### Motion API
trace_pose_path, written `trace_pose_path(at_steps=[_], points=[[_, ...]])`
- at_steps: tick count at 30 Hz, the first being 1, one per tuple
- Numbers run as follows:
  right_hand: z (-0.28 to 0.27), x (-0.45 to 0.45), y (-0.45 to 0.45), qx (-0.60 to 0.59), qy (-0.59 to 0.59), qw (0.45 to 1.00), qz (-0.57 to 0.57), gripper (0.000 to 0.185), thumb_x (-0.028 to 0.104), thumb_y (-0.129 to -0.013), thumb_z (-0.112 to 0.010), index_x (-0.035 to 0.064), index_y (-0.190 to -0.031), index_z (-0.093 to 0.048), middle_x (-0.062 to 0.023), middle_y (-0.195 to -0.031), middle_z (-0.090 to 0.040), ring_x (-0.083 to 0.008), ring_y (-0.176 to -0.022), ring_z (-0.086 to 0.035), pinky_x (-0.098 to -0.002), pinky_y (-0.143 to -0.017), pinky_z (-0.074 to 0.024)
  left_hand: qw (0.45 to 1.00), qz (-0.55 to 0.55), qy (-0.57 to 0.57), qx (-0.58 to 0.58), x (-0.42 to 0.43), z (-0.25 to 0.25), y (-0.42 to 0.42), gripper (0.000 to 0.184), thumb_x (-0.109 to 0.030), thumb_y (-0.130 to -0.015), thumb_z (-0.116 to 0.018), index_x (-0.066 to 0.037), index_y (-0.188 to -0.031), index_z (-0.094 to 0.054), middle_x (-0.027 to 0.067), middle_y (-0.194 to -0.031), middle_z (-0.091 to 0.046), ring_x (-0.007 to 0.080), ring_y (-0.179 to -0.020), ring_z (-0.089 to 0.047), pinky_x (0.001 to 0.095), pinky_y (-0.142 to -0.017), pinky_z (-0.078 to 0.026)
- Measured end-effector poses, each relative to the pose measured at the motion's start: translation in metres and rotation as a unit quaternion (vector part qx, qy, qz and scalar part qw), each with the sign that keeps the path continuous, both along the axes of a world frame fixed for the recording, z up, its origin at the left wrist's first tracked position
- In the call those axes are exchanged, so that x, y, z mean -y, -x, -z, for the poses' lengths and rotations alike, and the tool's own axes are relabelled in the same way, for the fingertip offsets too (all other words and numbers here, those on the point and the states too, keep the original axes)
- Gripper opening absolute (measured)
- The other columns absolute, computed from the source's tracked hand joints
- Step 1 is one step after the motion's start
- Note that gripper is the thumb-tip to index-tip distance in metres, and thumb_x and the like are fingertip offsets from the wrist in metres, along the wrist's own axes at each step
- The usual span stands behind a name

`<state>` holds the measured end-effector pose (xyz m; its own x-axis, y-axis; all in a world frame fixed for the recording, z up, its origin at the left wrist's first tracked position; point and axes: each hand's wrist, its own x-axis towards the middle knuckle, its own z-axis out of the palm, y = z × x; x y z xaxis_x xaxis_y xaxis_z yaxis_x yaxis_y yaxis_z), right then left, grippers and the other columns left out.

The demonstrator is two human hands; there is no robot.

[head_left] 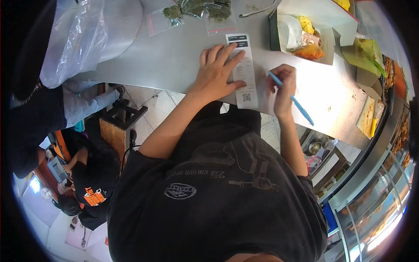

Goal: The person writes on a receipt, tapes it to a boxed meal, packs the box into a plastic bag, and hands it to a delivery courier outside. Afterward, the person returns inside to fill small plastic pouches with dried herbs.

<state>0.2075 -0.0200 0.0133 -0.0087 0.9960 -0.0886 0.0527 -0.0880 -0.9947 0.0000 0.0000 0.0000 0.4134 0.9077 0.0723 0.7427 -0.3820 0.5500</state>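
A long printed receipt point(246, 89) with a QR code lies on the metal table, its near end at the table's front edge. Spread flat with fingers apart, my left hand point(217, 73) presses on the receipt's left side. To the right of the paper, my right hand point(282, 87) is closed around a blue pen point(302, 110), held slantwise. Beyond the right hand stands an open box point(274, 32) holding yellow food and a small bag of orange-red contents point(310, 51).
Zip bags of dried green herb point(174, 12) and a cable end point(255, 12) lie at the back. A clear plastic bag point(76, 39) covers the left end. Green wrapping point(364, 54) sits right, near a glass display case point(371, 214). Other people point(89, 174) are at left.
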Motion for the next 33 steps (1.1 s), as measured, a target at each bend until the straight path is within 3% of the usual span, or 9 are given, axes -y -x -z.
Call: trace_pose_path(at_steps=[1,6,15,18,21,24,27,30,33], points=[[-0.003,0.001,0.006,0.011,0.049,0.999,0.007,0.053,0.050,-0.095,-0.029,0.0018,-0.094,-0.051,-0.0040,-0.073,-0.051,-0.0094,-0.060,-0.045,-0.0222,-0.053,-0.0364,1.000,-0.013,-0.013,0.010,-0.001,0.001,-0.005,0.076,-0.044,-0.062,-0.078,-0.018,-0.128,-0.051,0.0045,-0.140,-0.037,0.0314,-0.130,-0.028,0.0518,-0.106,-0.019],[0.008,-0.014,0.036,-0.013,0.089,0.996,0.028,0.009,0.004,-0.080,-0.062,-0.0014,-0.082,-0.055,-0.0050,-0.072,-0.060,-0.0081,-0.065,-0.055,-0.0238,-0.058,-0.0453,0.999,-0.032,-0.031,0.003,-0.003,-0.005,-0.009,0.079,-0.045,-0.056,-0.080,-0.017,-0.125,-0.053,0.0061,-0.135,-0.041,0.0301,-0.128,-0.031,0.0549,-0.106,-0.019],[0.010,-0.018,0.041,0.094,0.078,0.992,0.012,0.013,0.004,-0.076,-0.064,-0.0004,-0.070,-0.054,-0.0046,-0.065,-0.058,-0.0083,-0.058,-0.053,-0.0253,-0.055,-0.0447,0.999,-0.036,-0.022,0.018,-0.006,-0.003,-0.007,0.078,-0.044,-0.054,-0.081,-0.016,-0.122,-0.055,0.0046,-0.134,-0.042,0.0294,-0.128,-0.031,0.0547,-0.107,-0.018],[0.000,-0.016,0.048,0.259,-0.006,0.964,0.060,0.011,0.004,-0.073,-0.065,-0.0004,-0.071,-0.055,-0.0095,-0.063,-0.059,-0.0108,-0.056,-0.055,-0.0268,-0.054,-0.0455,0.999,-0.034,-0.022,0.015,-0.006,-0.002,-0.006,0.078,-0.044,-0.054,-0.081,-0.017,-0.123,-0.055,0.0047,-0.134,-0.042,0.0294,-0.129,-0.031,0.0546,-0.107,-0.018],[0.003,-0.011,0.049,0.161,0.050,0.986,0.009,0.011,0.004,-0.071,-0.066,-0.0002,-0.072,-0.056,-0.0130,-0.063,-0.058,-0.0172,-0.056,-0.058,-0.0291,-0.053,-0.0456,0.999,-0.031,-0.017,0.004,-0.006,-0.003,-0.005,0.078,-0.043,-0.055,-0.081,-0.017,-0.123,-0.054,0.0047,-0.134,-0.041,0.0293,-0.129,-0.031,0.0547,-0.107,-0.018],[-0.001,-0.010,0.053,0.266,-0.015,0.963,0.034,0.008,-0.001,-0.076,-0.063,-0.0008,-0.072,-0.056,-0.0026,-0.062,-0.055,-0.0047,-0.056,-0.049,-0.0213,-0.052,-0.0402,0.999,-0.032,-0.013,0.004,-0.006,-0.001,-0.005,0.079,-0.041,-0.055,-0.080,-0.018,-0.125,-0.053,0.0037,-0.135,-0.040,0.0290,-0.129,-0.031,0.0541,-0.107,-0.018],[0.007,-0.006,0.050,0.181,0.042,0.982,0.009,0.010,0.003,-0.071,-0.065,0.0013,-0.070,-0.055,-0.0126,-0.062,-0.057,-0.0191,-0.054,-0.058,-0.0300,-0.053,-0.0459,0.999,-0.039,-0.012,0.011,-0.006,0.000,-0.005,0.079,-0.039,-0.054,-0.080,-0.022,-0.126,-0.052,0.0019,-0.137,-0.040,0.0285,-0.129,-0.032,0.0527,-0.108,-0.018],[-0.002,-0.008,0.048,0.291,0.005,0.954,0.071,0.008,0.003,-0.073,-0.064,0.0004,-0.072,-0.056,-0.0114,-0.061,-0.057,-0.0134,-0.056,-0.057,-0.0284,-0.053,-0.0457,0.999,-0.035,-0.002,0.003,-0.005,-0.003,-0.006,0.079,-0.042,-0.055,-0.080,-0.021,-0.126,-0.051,0.0029,-0.137,-0.039,0.0288,-0.129,-0.031,0.0533,-0.108,-0.018],[-0.007,-0.007,0.040,0.206,-0.009,0.971,0.125,0.008,0.001,-0.076,-0.060,-0.0008,-0.084,-0.056,-0.0074,-0.060,-0.055,-0.0105,-0.058,-0.054,-0.0255,-0.053,-0.0436,1.000,-0.026,0.001,-0.012,-0.007,-0.006,-0.005,0.080,-0.045,-0.059,-0.078,-0.018,-0.128,-0.050,0.0053,-0.138,-0.039,0.0295,-0.130,-0.029,0.0543,-0.108,-0.016]])
